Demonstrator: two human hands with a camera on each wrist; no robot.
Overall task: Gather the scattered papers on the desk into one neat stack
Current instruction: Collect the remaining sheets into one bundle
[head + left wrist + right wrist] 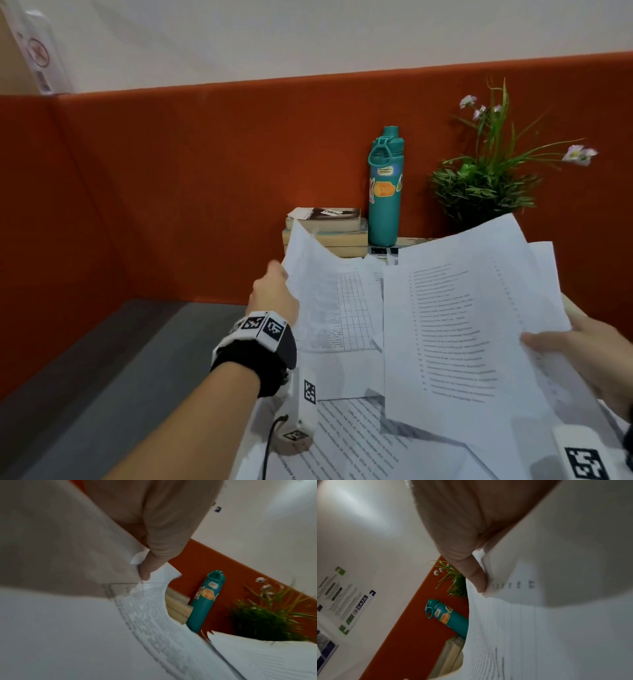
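Observation:
My left hand point(274, 294) pinches the left edge of a white printed sheet point(318, 284) and holds it tilted up over the desk; the left wrist view shows the thumb point(149, 563) pressed on that sheet point(147, 601). My right hand point(589, 356) grips a few lifted sheets point(462, 325) with lines of text by their right edge, thumb point(476, 577) on top of those sheets point(530, 628). More printed papers point(352, 442) lie spread on the desk below, one a grid table point(356, 308).
At the back of the desk stand a teal water bottle point(385, 192), a stack of books point(329, 233) and a potted green plant point(486, 178), all against an orange partition point(171, 188). Grey floor point(102, 377) lies to the left of the desk.

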